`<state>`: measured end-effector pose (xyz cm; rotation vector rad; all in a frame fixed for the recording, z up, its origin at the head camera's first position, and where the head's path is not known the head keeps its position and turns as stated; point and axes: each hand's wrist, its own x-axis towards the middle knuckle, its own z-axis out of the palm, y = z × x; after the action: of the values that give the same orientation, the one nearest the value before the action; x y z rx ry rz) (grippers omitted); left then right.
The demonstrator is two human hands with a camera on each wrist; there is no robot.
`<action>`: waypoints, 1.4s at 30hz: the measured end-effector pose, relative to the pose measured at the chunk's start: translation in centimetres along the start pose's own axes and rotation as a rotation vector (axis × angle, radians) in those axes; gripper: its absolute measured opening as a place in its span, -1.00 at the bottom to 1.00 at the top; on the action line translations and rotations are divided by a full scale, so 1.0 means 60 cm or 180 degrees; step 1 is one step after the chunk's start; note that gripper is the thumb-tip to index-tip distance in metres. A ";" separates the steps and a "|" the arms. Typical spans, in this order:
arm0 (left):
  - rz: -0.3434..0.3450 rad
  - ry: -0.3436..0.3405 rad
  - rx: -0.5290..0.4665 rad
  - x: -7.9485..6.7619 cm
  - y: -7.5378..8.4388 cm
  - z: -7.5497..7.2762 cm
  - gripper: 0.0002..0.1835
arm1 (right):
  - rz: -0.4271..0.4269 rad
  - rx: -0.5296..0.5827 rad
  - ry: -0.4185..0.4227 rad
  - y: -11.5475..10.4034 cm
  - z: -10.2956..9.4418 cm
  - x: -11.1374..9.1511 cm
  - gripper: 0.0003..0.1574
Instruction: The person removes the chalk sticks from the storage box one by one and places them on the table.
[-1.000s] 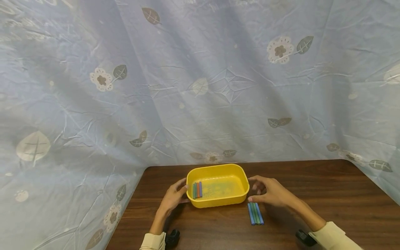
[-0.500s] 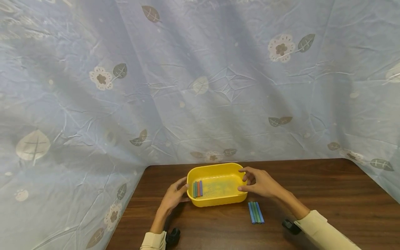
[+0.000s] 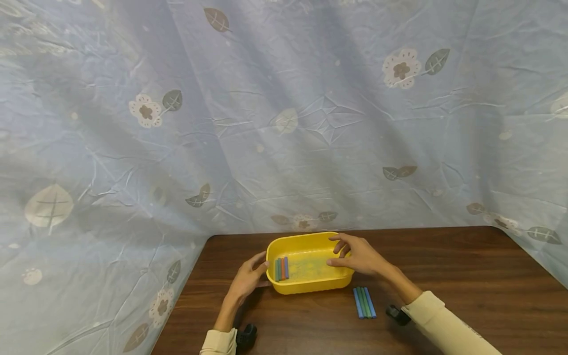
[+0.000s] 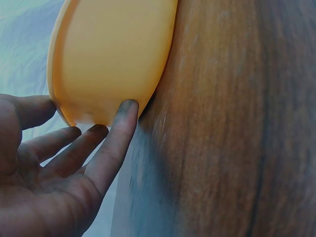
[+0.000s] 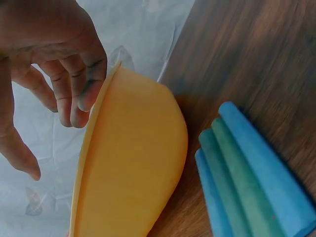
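Observation:
A yellow plastic tub (image 3: 306, 286) stands on the table, with a row of chalk sticks (image 3: 282, 269) in green, orange and blue-violet at the left of its floor. My left hand (image 3: 246, 277) touches the tub's left end, its fairly straight fingertips against the outer wall and its thumb at the rim in the left wrist view. Over the tub's right end hovers my right hand (image 3: 361, 255), thumb and fingers spread apart with nothing between them. Just right of the tub, blue and green chalk sticks (image 5: 247, 182) lie side by side on the table.
The dark wood table (image 3: 461, 276) ends at the back against a pale blue patterned cloth (image 3: 284, 148). Smudges of chalk dust (image 3: 310, 268) mark the tub's floor. Black wrist cameras (image 3: 246, 336) sit below each wrist.
My right hand has moved left, from beside the tub's right end and the loose chalk sticks to over the tub. The left hand, the tub and both chalk rows have stayed about where they were.

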<state>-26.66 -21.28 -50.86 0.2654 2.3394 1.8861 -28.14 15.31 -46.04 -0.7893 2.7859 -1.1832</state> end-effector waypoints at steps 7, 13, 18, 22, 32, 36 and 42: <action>-0.0028 0.0035 0.0047 0.001 0.000 -0.004 -0.39 | 0.0055 0.0104 -0.0084 -0.008 0.013 0.019 0.00; -0.0013 0.0049 0.0095 0.008 0.002 -0.009 -0.41 | 0.0001 0.0119 -0.0130 -0.016 0.022 0.033 -0.01; -0.0017 0.0055 0.0086 0.008 0.001 -0.011 -0.42 | -0.0015 0.0142 -0.0206 -0.021 0.033 0.042 -0.02; -0.0005 0.0047 0.0095 0.007 -0.002 -0.010 -0.42 | 0.0010 0.0225 -0.0313 -0.022 0.042 0.048 0.03; -0.0015 0.0034 0.0056 0.008 -0.003 -0.007 -0.43 | 0.0028 0.0215 -0.0465 -0.028 0.063 0.064 0.03; -0.0022 0.0023 0.0070 0.008 -0.004 -0.004 -0.42 | 0.0031 0.0155 -0.0481 -0.034 0.070 0.071 0.02; -0.0048 0.0023 0.0107 0.006 -0.004 0.000 -0.41 | 0.0075 0.0150 -0.0500 -0.035 0.082 0.082 0.02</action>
<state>-27.05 -21.24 -51.09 0.2442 2.3727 1.8455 -30.48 8.52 -47.25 -0.8056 2.6246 -1.1259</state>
